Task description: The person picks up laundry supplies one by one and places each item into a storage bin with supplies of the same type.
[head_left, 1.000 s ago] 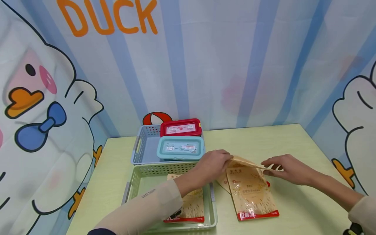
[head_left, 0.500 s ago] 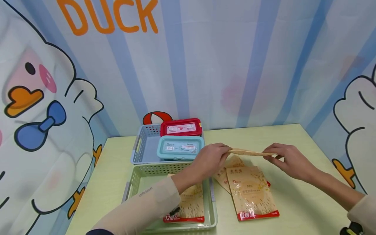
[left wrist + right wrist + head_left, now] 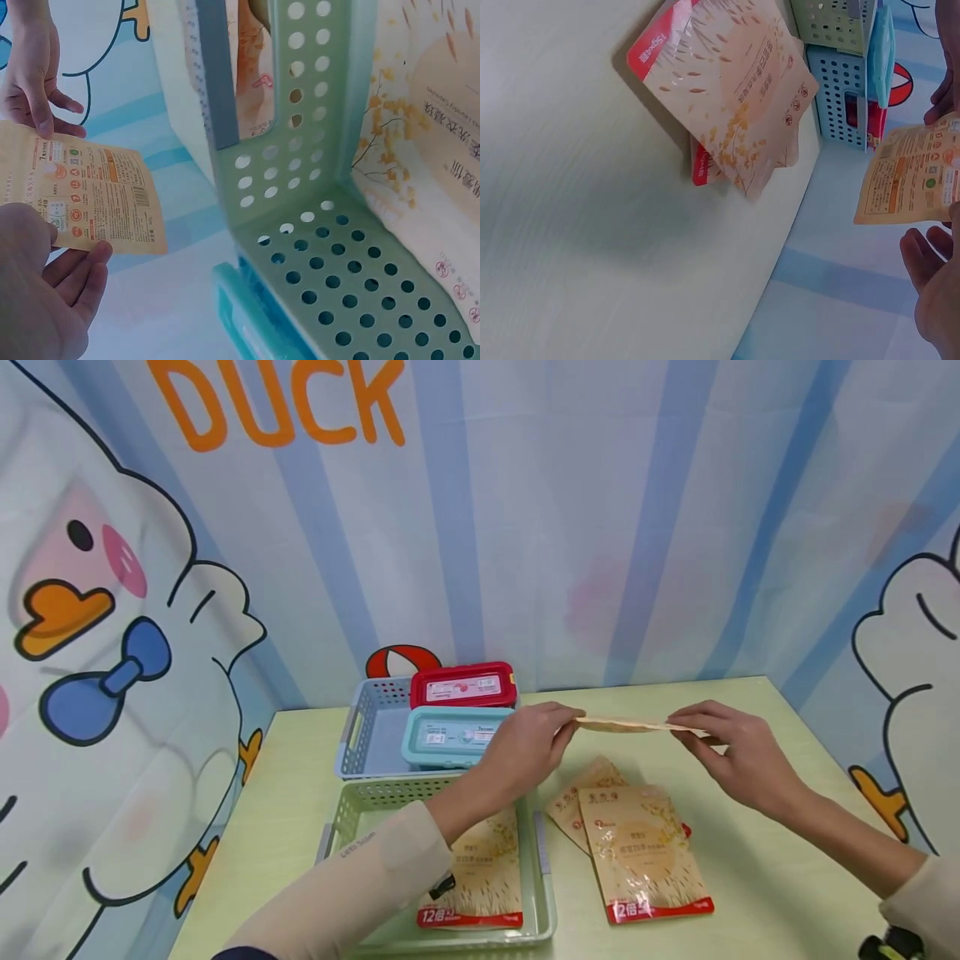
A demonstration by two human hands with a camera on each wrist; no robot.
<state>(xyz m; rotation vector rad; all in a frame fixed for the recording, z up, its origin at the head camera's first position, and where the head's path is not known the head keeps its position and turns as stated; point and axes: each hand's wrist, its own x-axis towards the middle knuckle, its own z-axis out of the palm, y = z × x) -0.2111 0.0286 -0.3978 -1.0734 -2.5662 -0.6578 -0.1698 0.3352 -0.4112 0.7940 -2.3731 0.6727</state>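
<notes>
A flat tan pouch [image 3: 621, 725] is held up above the table, seen nearly edge-on in the head view. My left hand [image 3: 528, 745] pinches its left edge and my right hand [image 3: 729, 753] pinches the right edge. Small print, icons and a barcode cover the face of the pouch [image 3: 97, 187] in the left wrist view. Below the hands, a matching laundry capsule pouch [image 3: 645, 852] with a red bottom band lies on the table, overlapping another tan pouch [image 3: 588, 789] behind it. A similar pouch [image 3: 487, 868] lies inside the green basket [image 3: 401, 789], partly hidden by my left forearm.
Behind the green basket stands a blue basket [image 3: 375, 739], with a teal-lidded box [image 3: 450, 735] and a red-lidded box [image 3: 461, 687] in it. A fabric backdrop [image 3: 555, 527] with ducks rises along the table's [image 3: 795, 877] back edge.
Both hands have raised the pouch up and away from the pouches on the table, and it has levelled out. The pouches below and the baskets have stayed put.
</notes>
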